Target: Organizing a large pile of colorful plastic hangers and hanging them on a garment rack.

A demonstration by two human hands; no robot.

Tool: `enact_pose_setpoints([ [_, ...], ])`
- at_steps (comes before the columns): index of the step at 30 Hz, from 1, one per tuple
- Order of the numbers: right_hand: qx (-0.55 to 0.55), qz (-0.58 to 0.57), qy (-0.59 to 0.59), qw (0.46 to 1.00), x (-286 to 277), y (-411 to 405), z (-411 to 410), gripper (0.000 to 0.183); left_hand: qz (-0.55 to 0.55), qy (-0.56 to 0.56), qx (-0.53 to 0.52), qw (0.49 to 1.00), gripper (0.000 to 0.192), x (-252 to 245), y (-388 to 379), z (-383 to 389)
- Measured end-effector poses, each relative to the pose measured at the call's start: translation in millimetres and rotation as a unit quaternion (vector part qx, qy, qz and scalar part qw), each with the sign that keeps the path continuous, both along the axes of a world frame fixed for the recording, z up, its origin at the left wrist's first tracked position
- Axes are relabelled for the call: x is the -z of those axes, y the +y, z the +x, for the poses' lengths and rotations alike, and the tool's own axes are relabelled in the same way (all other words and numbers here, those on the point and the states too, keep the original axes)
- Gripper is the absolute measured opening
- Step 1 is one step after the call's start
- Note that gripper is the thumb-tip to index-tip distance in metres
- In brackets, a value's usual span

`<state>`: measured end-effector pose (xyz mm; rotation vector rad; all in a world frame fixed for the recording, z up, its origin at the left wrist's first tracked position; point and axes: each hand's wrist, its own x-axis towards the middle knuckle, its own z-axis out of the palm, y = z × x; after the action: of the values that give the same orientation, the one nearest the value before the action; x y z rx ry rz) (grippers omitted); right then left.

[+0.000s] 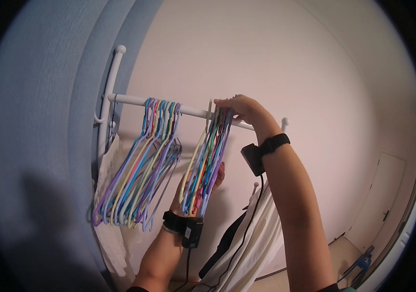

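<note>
Many coloured hangers (131,182) hang from the white rail (193,111) of a coat rack, towards its left end. My right hand (242,107) is closed round the hooks of a second bunch of coloured hangers (208,157), at the rail farther right. Behind the lower part of that bunch is my left hand (219,177); its palm and most of its fingers are hidden, so its grip does not show. A pale yellow hanger (194,160) lies at the bunch's left side, its hook at the rail.
The rack's white post (108,87) stands by a blue wall at left. White cloth (107,204) hangs below the left hangers; white and dark garments (262,226) hang lower right. Cables run from both wrist devices. A blue object (363,262) stands near the far door (379,197).
</note>
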<state>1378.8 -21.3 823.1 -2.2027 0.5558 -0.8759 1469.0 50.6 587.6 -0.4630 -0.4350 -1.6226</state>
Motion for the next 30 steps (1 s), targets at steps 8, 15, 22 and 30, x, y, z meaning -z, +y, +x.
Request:
enact_pose_setpoints([
  [8, 0.105, -0.262, 0.222, 0.933, 11, -11, -4, 0.071, -0.09, -0.26, -0.298, 0.914, 0.037, 28, 14, -6],
  [15, 0.277, -0.389, 0.358, 0.803, 28, 21, -35, 0.077, -0.219, -0.244, -0.349, 0.878, 0.043, 18, 58, -29],
  [22, 0.114, -0.339, -0.232, 0.905, 156, 9, -40, 0.069, -0.157, -0.187, -0.281, 0.928, 0.065, 63, -5, 16],
  [30, -0.218, -0.013, -0.24, 0.946, 151, 22, -10, 0.092, -0.035, -0.141, -0.339, 0.93, 0.039, 28, 50, -17],
])
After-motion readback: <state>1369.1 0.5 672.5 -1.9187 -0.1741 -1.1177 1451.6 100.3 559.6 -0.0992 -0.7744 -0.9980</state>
